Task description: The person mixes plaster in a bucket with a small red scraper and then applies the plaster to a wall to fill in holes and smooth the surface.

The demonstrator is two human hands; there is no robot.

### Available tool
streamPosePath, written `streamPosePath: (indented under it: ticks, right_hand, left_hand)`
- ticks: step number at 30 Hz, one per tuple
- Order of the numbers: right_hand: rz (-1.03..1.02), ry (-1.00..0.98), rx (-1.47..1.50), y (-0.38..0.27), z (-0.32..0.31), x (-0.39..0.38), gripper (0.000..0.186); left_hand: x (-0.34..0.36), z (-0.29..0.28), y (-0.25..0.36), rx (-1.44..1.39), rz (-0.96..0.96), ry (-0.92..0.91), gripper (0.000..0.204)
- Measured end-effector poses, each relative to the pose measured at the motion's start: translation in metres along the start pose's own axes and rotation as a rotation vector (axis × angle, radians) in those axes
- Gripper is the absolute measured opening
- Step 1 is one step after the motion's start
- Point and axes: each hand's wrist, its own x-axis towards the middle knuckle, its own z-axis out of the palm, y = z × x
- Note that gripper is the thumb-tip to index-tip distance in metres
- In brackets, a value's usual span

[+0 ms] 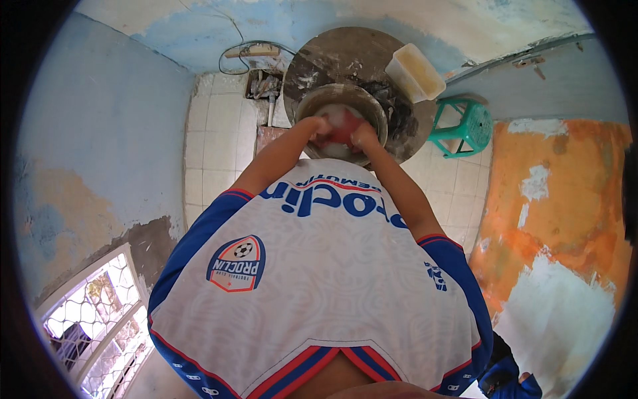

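Note:
A round grey basin (pixel 308 106) with cloudy whitish liquid (pixel 335 112) stands at the near side of a round, stained grey tabletop (pixel 339 56). Inside it is a red cloth (pixel 344 126), wet and bunched up. My left hand (pixel 321 126) is closed on the cloth's left part, inside the basin's near rim. On the other side my right hand (pixel 363 135) grips the cloth's right part. My fingertips are partly hidden by the cloth and by the hands themselves.
A clear plastic tub (pixel 415 73) with yellowish contents sits tilted at the tabletop's right edge. Dark material (pixel 402 113) lies beside the basin. A green stool (pixel 462 126) stands to the right. Behind on the left are a cable (pixel 236 50) and a floor recess with a pipe (pixel 271 110).

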Motion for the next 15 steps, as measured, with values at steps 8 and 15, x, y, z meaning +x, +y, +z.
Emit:
streamPosePath:
  ticks: [8,15]
  right_hand:
    - [0.138,0.133,0.023,-0.033,-0.015,-0.031,0.054]
    - [0.108,0.235,0.030,-0.035,-0.016,-0.044,0.054]
  left_hand:
    - [0.016,-0.009,-0.021,-0.029,-0.037,0.079,0.057]
    - [0.019,-0.011,-0.019,-0.025,-0.073,0.067,0.051]
